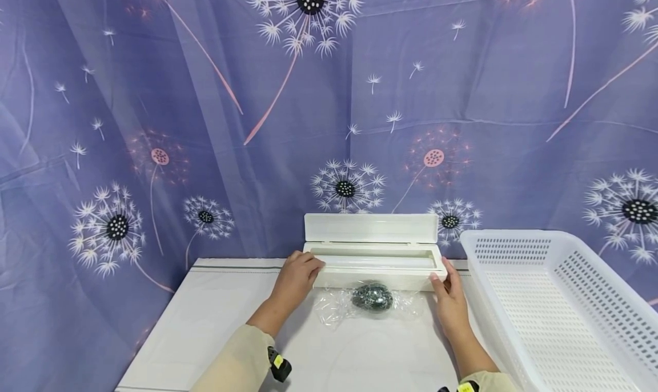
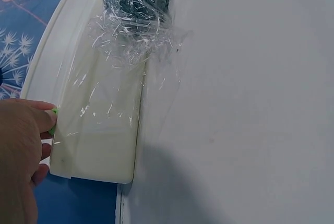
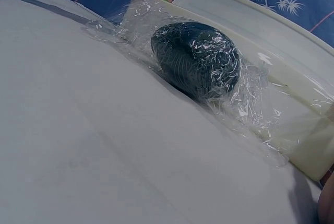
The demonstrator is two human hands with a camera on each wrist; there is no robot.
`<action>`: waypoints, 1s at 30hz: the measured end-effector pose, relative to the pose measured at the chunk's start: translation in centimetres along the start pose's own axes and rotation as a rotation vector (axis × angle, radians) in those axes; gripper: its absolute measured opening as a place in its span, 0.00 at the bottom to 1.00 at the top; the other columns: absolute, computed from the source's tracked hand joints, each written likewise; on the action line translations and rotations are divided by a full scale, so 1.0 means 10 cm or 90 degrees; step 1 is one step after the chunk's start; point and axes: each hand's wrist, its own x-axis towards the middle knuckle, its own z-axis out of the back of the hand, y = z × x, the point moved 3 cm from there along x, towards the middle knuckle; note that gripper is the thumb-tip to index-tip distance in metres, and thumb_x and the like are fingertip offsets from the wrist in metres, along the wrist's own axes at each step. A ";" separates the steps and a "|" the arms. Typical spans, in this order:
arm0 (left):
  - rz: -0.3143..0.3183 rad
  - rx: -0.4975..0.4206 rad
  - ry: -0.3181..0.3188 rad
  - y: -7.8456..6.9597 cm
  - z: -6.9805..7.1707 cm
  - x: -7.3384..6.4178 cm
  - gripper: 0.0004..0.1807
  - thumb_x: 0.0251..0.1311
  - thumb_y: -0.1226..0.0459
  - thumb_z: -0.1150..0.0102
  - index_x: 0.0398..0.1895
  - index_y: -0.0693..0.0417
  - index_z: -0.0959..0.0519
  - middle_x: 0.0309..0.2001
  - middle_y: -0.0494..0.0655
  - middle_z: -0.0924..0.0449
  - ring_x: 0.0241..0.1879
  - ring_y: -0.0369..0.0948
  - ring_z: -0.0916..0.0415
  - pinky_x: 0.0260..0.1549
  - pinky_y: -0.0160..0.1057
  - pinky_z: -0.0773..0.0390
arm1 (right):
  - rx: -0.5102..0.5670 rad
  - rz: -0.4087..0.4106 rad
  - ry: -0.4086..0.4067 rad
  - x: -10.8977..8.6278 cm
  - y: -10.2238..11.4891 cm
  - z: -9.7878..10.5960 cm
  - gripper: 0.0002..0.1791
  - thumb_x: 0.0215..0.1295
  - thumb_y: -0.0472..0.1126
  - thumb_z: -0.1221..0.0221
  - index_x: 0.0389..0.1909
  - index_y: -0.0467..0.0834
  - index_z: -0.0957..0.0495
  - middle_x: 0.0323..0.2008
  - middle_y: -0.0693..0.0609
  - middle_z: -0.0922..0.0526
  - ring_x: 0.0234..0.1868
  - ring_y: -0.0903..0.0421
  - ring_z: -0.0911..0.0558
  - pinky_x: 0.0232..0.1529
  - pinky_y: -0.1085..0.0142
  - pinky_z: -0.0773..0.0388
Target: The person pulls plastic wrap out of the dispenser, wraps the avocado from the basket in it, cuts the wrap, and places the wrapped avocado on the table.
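Observation:
A white cling film dispenser box lies across the table, its lid standing up behind and a film roll inside. My left hand is at the box's left end, where its fingertips pinch a small green slider on the edge. At the opposite end, my right hand grips the corner, thumb on the front. In front of the box, a dark green oval thing like an avocado sits in crumpled clear film. The film reaches over the box's front face. Most of my right hand is outside the right wrist view.
A large white perforated plastic basket stands to the right on the table. Directly behind the box hangs a purple dandelion-print curtain.

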 end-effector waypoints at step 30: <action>-0.006 -0.008 -0.008 0.07 0.09 -0.04 0.08 0.58 0.67 0.29 0.40 0.47 0.11 0.34 0.38 0.15 0.38 0.41 0.22 0.42 0.38 0.21 | 0.000 -0.016 -0.001 0.01 -0.02 0.00 0.34 0.80 0.43 0.53 0.82 0.52 0.53 0.73 0.45 0.38 0.58 0.76 0.35 0.55 0.90 0.37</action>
